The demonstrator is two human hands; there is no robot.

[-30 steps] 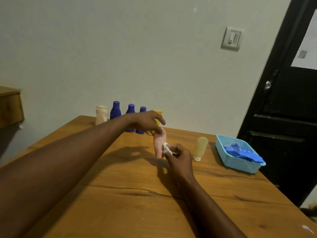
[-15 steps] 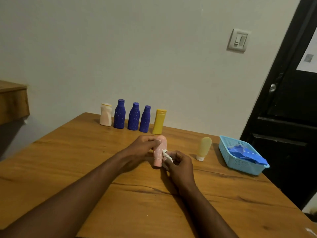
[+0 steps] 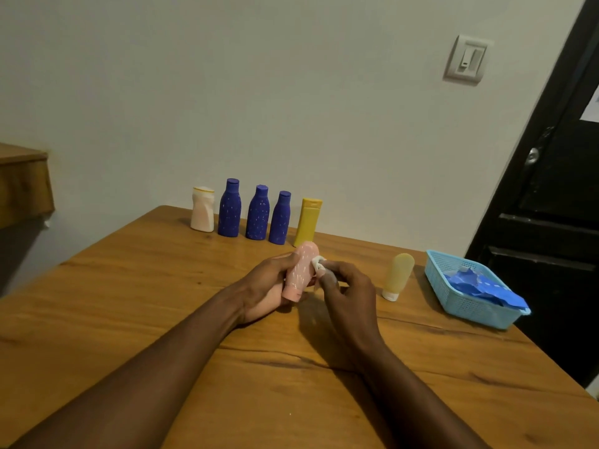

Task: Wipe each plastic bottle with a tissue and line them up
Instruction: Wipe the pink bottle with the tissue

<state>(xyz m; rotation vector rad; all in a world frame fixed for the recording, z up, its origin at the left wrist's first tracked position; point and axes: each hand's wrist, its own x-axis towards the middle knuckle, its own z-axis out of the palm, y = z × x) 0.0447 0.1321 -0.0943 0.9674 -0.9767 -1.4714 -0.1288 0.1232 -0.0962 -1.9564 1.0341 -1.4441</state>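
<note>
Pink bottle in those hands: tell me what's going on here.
A person holds the pink bottle in the left hand and presses a small tissue pinched in the right hand against it. Five bottles stand in a row by the wall. A pale yellow tube stands apart near a blue basket.

A wooden table, its grain marked by long dark cracks, stands against a plain pale wall. A light blue plastic basket sits near the table's right edge, holding crumpled blue material. A white light switch is mounted on the wall beside a black door with a metal knob and a sheet of paper on it. Part of a wooden cabinet shows at far left.
</note>
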